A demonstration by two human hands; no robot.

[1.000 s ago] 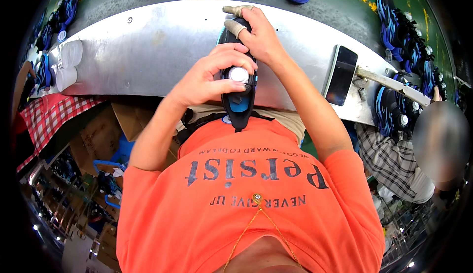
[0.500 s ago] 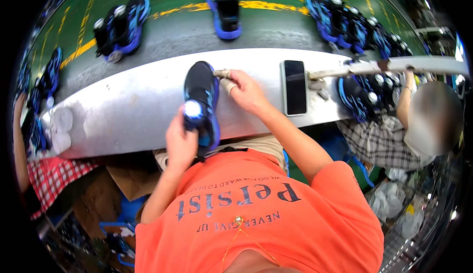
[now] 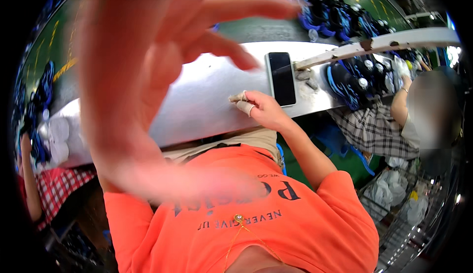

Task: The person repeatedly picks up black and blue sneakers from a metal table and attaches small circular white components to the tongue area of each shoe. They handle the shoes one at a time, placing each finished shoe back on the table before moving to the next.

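My left hand (image 3: 148, 76) is raised very close to the camera, large and blurred. Its fingers are spread, the thumb curves below them, and nothing shows in its grasp. It covers much of the left side and the far belt. Beige finger covers wrap two digits of my right hand (image 3: 266, 109), which is low over the near part of the metal table (image 3: 197, 103). These digits point left, slightly apart, with no object visible between them. A phone (image 3: 282, 78) with a dark screen lies just beyond that hand.
Black-and-blue shoes (image 3: 340, 19) line the far belt; more shoes (image 3: 352, 83) stand at the table's right end. A worn white bar (image 3: 379, 44) crosses there, beside small grey lumps (image 3: 306, 78). White round pieces (image 3: 59, 140) sit left. Co-workers flank me: a checked red cloth (image 3: 61, 187), a plaid cloth (image 3: 377, 132).
The shoe both hands were on has left the near table and is not seen there. My left hand has risen toward the camera; my right has moved right and nearer me.
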